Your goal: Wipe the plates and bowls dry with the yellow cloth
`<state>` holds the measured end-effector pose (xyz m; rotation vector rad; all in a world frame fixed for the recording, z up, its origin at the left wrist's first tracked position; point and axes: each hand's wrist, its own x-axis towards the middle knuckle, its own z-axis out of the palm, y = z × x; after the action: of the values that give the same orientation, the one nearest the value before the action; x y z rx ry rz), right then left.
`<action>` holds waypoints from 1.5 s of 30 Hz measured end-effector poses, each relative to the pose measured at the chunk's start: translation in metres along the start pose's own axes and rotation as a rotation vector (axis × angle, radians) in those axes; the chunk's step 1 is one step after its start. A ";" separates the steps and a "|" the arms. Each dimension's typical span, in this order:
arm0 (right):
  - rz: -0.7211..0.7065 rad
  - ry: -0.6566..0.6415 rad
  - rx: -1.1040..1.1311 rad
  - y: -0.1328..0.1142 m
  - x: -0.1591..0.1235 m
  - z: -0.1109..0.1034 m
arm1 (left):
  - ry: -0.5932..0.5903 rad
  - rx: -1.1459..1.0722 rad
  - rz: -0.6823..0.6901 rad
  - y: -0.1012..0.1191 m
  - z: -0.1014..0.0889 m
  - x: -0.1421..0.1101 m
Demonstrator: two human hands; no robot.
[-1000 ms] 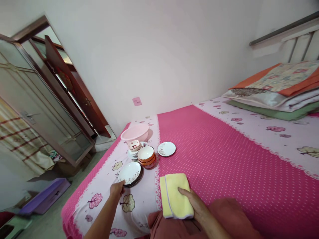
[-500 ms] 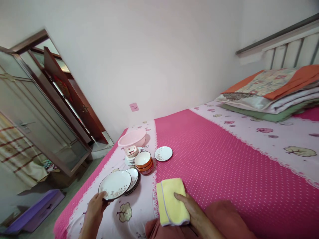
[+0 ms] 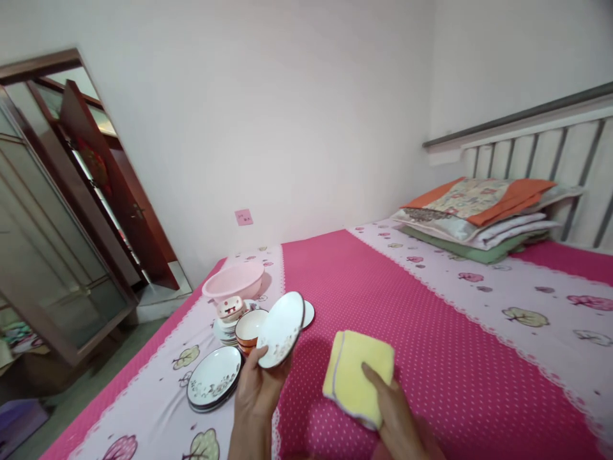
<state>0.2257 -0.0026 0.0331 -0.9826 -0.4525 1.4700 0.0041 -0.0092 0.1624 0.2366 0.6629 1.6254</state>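
I have one plate (image 3: 282, 327) clamped in my left hand (image 3: 261, 386), thumb on its rim and the other fingers underneath. It is tilted up above the bed (image 3: 383, 300), near the bowls. One folded cloth (image 3: 359, 370) is pinched in my right hand (image 3: 395, 415), thumb on top, my other fingers hidden under it.

Towards the bed's left edge I count one basin (image 3: 234, 281), near the far left corner, one small face-printed dish (image 3: 230, 308) above a stack of pale dishes (image 3: 227, 333), one stack of bowls (image 3: 249, 327) and one plate stack (image 3: 214, 377), nearest me. I can't tell how many each stack holds. One more plate (image 3: 309, 314) lies flat, partly hidden behind mine.

My plate is round, white and glossy, with a thin dark rim and a small floral print on its lower part. The cloth is pale yellow and soft-looking, with light purplish edging; the basin is pale pink.
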 end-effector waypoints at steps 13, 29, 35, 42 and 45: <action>-0.206 0.185 0.068 -0.039 0.113 0.042 | 0.018 -0.141 -0.079 -0.073 0.023 0.080; -0.065 -0.193 -0.151 -0.078 0.081 0.060 | -0.086 -0.238 -0.073 -0.094 -0.058 0.118; -0.826 -0.067 -0.970 -0.046 0.082 0.104 | -0.246 -0.274 -0.161 -0.114 -0.065 0.130; -1.253 -0.437 -1.345 -0.024 0.071 0.122 | -0.214 -0.288 -0.136 -0.102 -0.066 0.134; -1.283 -0.525 -1.448 -0.006 0.077 0.123 | -0.117 -0.312 -0.156 -0.094 -0.057 0.127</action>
<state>0.1418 0.1045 0.0831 -0.9109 -2.2013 -0.0310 0.0314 0.0996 0.0371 0.0496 0.3243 1.5280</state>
